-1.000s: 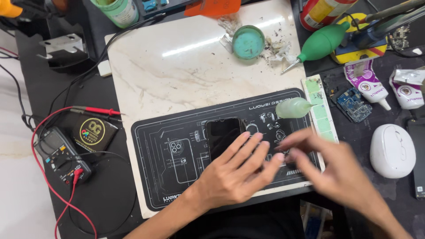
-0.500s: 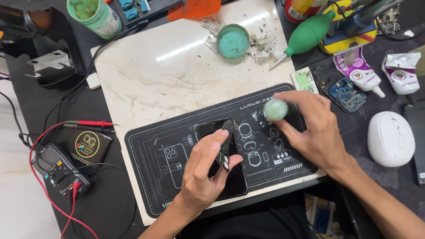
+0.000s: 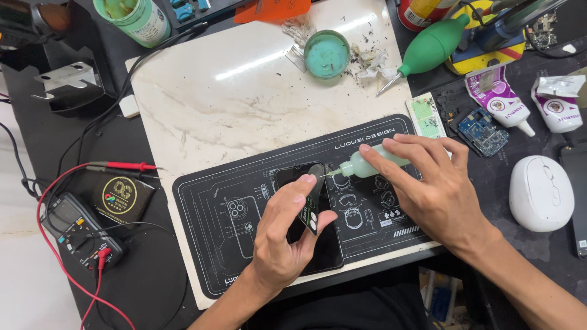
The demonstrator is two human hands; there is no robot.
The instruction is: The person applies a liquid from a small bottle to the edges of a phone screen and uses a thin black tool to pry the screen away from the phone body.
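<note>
White mouse (image 3: 541, 192) beside right hand (image 3: 437, 189)

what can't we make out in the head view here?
- Needle tip of the pale green squeeze bottle: too thin to tell if it touches the phone part.
- Dark phone on the mat: partly hidden by the left hand.
- Bottle's body: mostly covered by right hand.

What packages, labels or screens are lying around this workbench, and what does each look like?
Two crumpled white-and-purple glue tubes: far right, nozzles pointing down-right.
Black square packet with round gold emblem: left, beside the meter.
Dark multimeter with grey screen: lower left, red leads attached.
Black printed work mat: centre, white line drawings.
Red can with yellow label: top edge.
Green-labelled jar: top left.
</note>
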